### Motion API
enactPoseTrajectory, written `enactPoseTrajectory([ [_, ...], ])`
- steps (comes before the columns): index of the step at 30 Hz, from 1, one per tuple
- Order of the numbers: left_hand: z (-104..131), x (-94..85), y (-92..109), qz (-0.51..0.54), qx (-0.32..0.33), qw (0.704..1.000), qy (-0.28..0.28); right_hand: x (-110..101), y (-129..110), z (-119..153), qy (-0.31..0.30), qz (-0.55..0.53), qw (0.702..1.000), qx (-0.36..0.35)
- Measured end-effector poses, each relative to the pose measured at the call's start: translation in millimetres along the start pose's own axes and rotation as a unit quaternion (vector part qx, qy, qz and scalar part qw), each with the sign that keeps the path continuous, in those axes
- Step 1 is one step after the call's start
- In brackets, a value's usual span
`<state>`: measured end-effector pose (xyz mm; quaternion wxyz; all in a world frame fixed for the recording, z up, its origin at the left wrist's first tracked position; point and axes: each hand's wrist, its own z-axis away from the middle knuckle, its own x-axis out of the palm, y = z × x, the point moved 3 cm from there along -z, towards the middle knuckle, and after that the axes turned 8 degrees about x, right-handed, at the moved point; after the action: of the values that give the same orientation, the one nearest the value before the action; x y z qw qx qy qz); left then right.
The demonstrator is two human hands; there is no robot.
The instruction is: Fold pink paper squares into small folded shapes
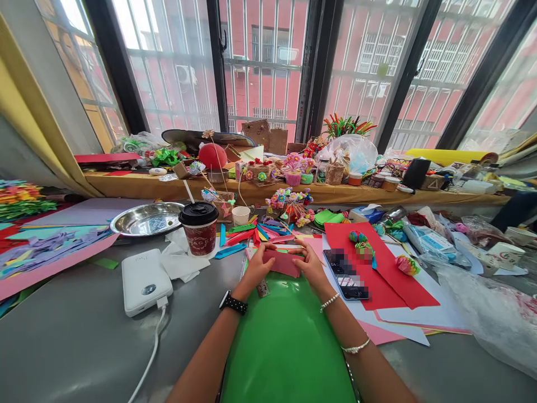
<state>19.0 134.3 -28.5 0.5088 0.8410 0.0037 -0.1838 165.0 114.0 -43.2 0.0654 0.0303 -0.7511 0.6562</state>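
Note:
Between my two hands is a small dark-pink piece of folded paper [282, 263], held above a glossy green surface [289, 336]. My left hand [257, 267] pinches its left end, thumb on the near face and fingers behind. At the right end, my right hand [311, 264] grips it the same way. A narrow patterned strip [263, 289] lies just below my left hand. Past my fingers, folded strips of blue, red and green paper [235, 238] are scattered on the table.
To the left are a white power bank [145, 282] with a cable, crumpled tissue [184, 266], a lidded coffee cup [200, 235] and a steel plate [145, 219]. A phone [342, 274] rests on red paper [394, 285] at right. Clear plastic bags [490, 313] lie farther right. Crafts crowd the windowsill [168, 184].

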Motion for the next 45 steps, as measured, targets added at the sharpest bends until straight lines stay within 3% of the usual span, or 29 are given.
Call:
enactPoseTrajectory([
  [6, 0.1, -0.9, 2.2, -0.003, 0.037, 0.999, -0.004, 2.1, -8.5, 3.7, 0.004, 0.030, 0.996, -0.085],
  [12, 1.8, 3.9, -10.8, -0.093, 0.028, 0.995, -0.022, -4.8, 2.1, -2.9, 0.035, 0.167, 0.985, -0.030],
  [15, 2.3, 5.1, -13.6, -0.111, 0.021, 0.993, -0.033, -4.9, -0.1, -1.5, 0.034, 0.238, 0.970, -0.041],
  [20, 1.7, 1.6, -12.0, -0.123, 0.066, 0.990, -0.002, -3.5, -5.6, 2.6, 0.026, 0.327, 0.943, -0.060],
  [24, 1.3, -0.4, -13.7, -0.128, 0.042, 0.991, -0.015, -7.8, -6.9, 2.1, 0.045, 0.376, 0.925, -0.044],
  [28, -0.3, -8.0, -12.3, -0.036, -0.004, 0.999, 0.016, -13.6, -10.7, 1.8, 0.063, 0.332, 0.941, -0.024],
  [32, 0.3, -15.6, -10.6, 0.114, -0.075, 0.990, 0.042, -15.7, -10.3, 1.3, 0.025, 0.150, 0.988, 0.031],
  [34, 1.7, -18.9, -9.6, 0.141, -0.109, 0.982, 0.061, -16.2, -8.3, 0.6, 0.006, 0.069, 0.996, 0.054],
  [36, 2.6, -20.8, -7.9, 0.145, -0.125, 0.980, 0.061, -17.5, -6.6, -0.4, 0.006, 0.053, 0.997, 0.055],
  [39, 2.2, -24.6, -5.2, 0.109, -0.106, 0.987, 0.056, -20.4, -6.4, -1.9, 0.033, 0.096, 0.995, 0.019],
  [42, 1.2, -29.4, -4.9, 0.001, -0.061, 0.997, 0.047, -21.1, -7.4, -2.4, 0.040, 0.174, 0.984, -0.004],
  [45, 0.6, -30.0, -6.7, -0.116, -0.024, 0.993, 0.011, -21.6, -8.7, -1.9, 0.055, 0.316, 0.947, -0.011],
])
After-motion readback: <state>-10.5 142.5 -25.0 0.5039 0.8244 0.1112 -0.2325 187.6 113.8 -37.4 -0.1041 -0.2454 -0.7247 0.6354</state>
